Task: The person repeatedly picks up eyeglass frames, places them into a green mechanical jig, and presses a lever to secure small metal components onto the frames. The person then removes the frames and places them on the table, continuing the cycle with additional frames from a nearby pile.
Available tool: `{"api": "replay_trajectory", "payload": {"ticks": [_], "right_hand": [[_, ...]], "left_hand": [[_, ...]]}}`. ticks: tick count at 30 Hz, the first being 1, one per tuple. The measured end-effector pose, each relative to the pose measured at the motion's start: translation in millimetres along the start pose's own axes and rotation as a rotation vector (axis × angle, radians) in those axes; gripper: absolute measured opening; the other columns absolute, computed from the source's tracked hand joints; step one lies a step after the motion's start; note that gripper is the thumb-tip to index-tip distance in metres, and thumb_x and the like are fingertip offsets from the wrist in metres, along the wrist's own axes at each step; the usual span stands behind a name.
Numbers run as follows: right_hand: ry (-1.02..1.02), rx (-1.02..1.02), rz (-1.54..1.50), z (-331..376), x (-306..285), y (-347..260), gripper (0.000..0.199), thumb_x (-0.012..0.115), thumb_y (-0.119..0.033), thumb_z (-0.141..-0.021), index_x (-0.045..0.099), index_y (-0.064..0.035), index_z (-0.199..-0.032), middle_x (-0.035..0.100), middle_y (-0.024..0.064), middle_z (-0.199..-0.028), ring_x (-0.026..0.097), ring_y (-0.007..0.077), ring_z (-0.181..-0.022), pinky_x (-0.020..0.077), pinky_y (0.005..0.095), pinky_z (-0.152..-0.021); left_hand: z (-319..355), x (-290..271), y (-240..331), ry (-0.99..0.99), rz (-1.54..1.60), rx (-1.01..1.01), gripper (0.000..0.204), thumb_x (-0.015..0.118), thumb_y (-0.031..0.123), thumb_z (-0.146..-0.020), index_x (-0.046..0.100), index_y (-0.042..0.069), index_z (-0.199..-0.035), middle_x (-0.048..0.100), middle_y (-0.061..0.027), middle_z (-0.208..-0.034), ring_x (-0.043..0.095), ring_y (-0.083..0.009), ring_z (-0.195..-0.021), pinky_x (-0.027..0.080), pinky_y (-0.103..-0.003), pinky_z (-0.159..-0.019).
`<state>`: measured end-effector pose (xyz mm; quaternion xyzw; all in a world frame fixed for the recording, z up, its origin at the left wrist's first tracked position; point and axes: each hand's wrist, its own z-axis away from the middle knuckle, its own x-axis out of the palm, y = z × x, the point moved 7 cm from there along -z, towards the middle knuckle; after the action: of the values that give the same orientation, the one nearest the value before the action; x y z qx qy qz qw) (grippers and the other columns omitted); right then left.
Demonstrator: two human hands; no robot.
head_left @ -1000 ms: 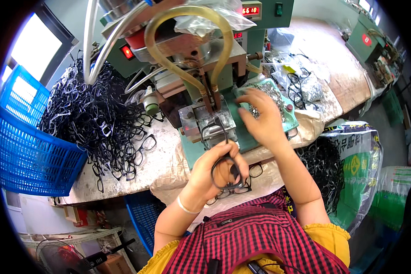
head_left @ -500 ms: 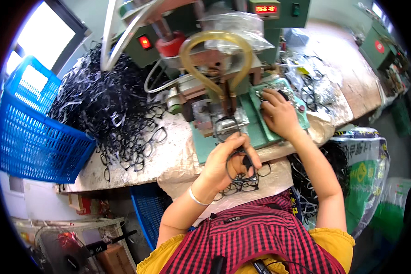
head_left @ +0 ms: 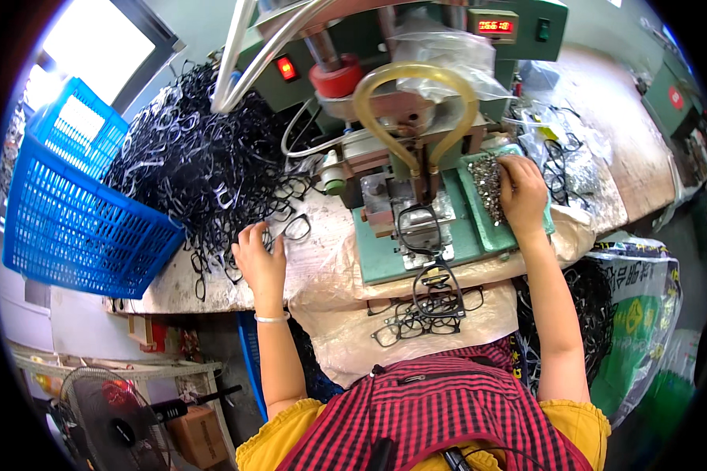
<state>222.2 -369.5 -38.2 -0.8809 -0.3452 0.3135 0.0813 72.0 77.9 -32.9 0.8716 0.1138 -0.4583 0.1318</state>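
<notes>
Left hand (head_left: 259, 265) hung loose beside black plastic eyeglass-frame heap (head_left: 200, 149). Right hand (head_left: 525, 192) curled over silvery metal bits (head_left: 485, 182) in rectangular green tray (head_left: 498, 238); pinching? couldn't tell. Light touch probably suited.

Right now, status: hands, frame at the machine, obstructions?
Left hand open beside tangled black eyeglass-frame pile. Right hand at small silvery parts in rectangular green tray, grip unclear. Black-rimmed eyeglass frame at metal fixture, hands off. Looped amber tube above.

a workshop: bench machine (head_left: 381, 114), heaped eyeglass frames (head_left: 204, 149)
</notes>
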Motion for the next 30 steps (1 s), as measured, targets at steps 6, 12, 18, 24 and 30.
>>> {"api": "replay_trajectory", "payload": {"ticks": [6,12,18,24,30], "right_hand": [[0.043,0.085,0.036,2.0,-9.3,10.6,0.013,0.070,-0.003,-0.082,0.071,-0.0053,-0.095,0.071,0.0117,-0.093,0.066,0.0320,-0.090,0.0527,0.0410,-0.080],[0.082,0.204,0.017,12.0,-23.8,16.6,0.012,0.070,-0.003,-0.083,0.072,-0.0050,-0.094,0.070,0.0120,-0.093,0.066,0.0315,-0.091,0.0515,0.0405,-0.083],[-0.013,0.456,-0.366,30.4,-33.3,-7.5,0.014,0.068,0.001,-0.085,0.075,-0.0035,-0.097,0.073,0.0102,-0.096,0.068,0.0246,-0.092,0.0513,0.0340,-0.086],[-0.141,0.519,-0.949,-12.1,-3.2,-96.9,0.036,0.071,0.000,-0.083,0.064,0.0027,-0.119,0.071,0.0080,-0.095,0.066,0.0129,-0.090,0.0514,0.0286,-0.084],[-0.113,0.635,-1.057,8.2,13.4,-100.3,0.048,0.072,-0.001,-0.083,0.055,0.0036,-0.128,0.070,0.0044,-0.092,0.064,0.0091,-0.092,0.0475,0.0249,-0.090]], "left_hand": [[19.7,80.4,-5.6,0.047,-0.073,-0.001,0.017,0.070,0.007,-0.077,0.072,0.006,-0.093,0.057,-0.0171,-0.140,0.053,-0.0403,-0.119,0.036,-0.048,-0.107],[10.7,27.8,-29.8,0.238,0.296,-0.054,0.014,0.072,0.011,-0.087,0.074,0.002,-0.097,0.073,-0.0109,-0.106,0.065,-0.0273,-0.091,0.046,-0.037,-0.088],[32.6,76.6,-141.2,0.015,0.974,-0.757,0.027,0.064,0.028,-0.099,0.070,0.005,-0.088,0.070,-0.0033,-0.079,0.064,-0.0098,-0.067,0.043,-0.023,-0.053],[18.5,134.0,-58.5,-0.144,1.332,-0.798,0.016,0.057,0.019,-0.100,0.060,0.006,-0.091,0.069,-0.0096,-0.082,0.066,-0.0161,-0.063,0.046,-0.023,-0.048],[-3.1,44.9,60.1,0.018,1.735,-0.450,0.018,0.046,0.021,-0.107,0.051,0.007,-0.098,0.069,-0.0165,-0.086,0.065,-0.0203,-0.061,0.052,-0.027,-0.054]]}}
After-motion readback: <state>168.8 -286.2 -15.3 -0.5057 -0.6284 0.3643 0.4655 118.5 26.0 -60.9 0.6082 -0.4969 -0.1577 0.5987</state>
